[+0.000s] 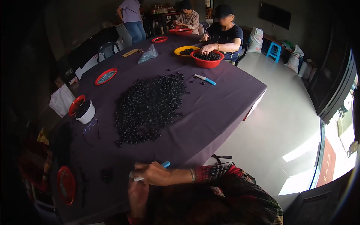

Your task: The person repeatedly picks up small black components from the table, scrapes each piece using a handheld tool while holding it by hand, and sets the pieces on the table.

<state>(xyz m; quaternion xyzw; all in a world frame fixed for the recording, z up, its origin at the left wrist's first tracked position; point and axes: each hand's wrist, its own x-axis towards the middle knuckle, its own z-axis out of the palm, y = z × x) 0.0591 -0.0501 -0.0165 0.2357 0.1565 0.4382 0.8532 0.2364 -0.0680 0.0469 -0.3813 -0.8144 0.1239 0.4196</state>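
Observation:
My right hand (155, 174) is closed round a slim blue-and-white hand tool (165, 164), whose blue end sticks out past the wrist side. Its pale end (138, 179) reaches toward my left hand (138, 195), which is pressed up close beneath it with fingers drawn together. Whatever the left fingers pinch is too small and blurred to make out. Beyond both hands, a broad pile of small shiny black round pieces (150, 105) is spread over the dark purple tablecloth (213, 116). Farther off lies a similar blue-and-white tool (205, 79), with a few loose black pieces beside it.
Across the table a person in dark clothes reaches into a red bowl (207, 63) of black pieces, beside a yellow tray (180, 48). At left are a white tub (87, 114), eyeglasses (91, 127) and red dishes (106, 76). A blue stool (274, 51) stands on the floor.

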